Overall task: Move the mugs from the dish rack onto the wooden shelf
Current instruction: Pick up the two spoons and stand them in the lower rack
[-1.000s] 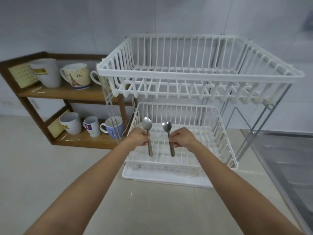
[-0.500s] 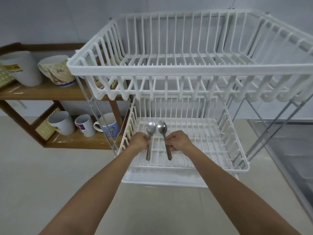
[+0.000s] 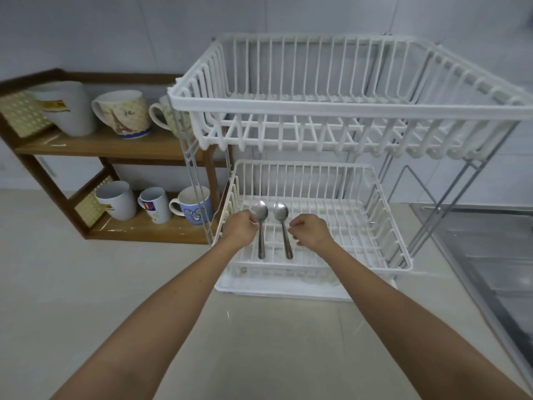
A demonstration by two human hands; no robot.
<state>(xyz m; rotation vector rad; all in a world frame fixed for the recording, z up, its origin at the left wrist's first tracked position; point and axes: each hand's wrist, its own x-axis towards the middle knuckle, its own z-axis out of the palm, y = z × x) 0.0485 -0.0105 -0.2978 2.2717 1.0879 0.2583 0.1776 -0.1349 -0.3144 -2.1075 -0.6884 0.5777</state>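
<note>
With the mugs [image 3: 121,114] all on the wooden shelf [image 3: 95,145] and the dish rack [image 3: 346,105] bare of them, I saw left hand [image 3: 240,228] and right hand [image 3: 310,230] loosely curled, grasping nothing, beside two spoons [image 3: 261,226] in the lower basket, so I judged only withdrawal remained.

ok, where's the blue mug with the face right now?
In the head view, the blue mug stands at the right end of the wooden shelf's lower board, right of a small white mug and just left of the dish rack.

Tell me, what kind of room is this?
Probably a kitchen. A white dish rack holding two spoons stands on the counter beside a metal sink, and mugs sit on a wooden shelf.
</note>
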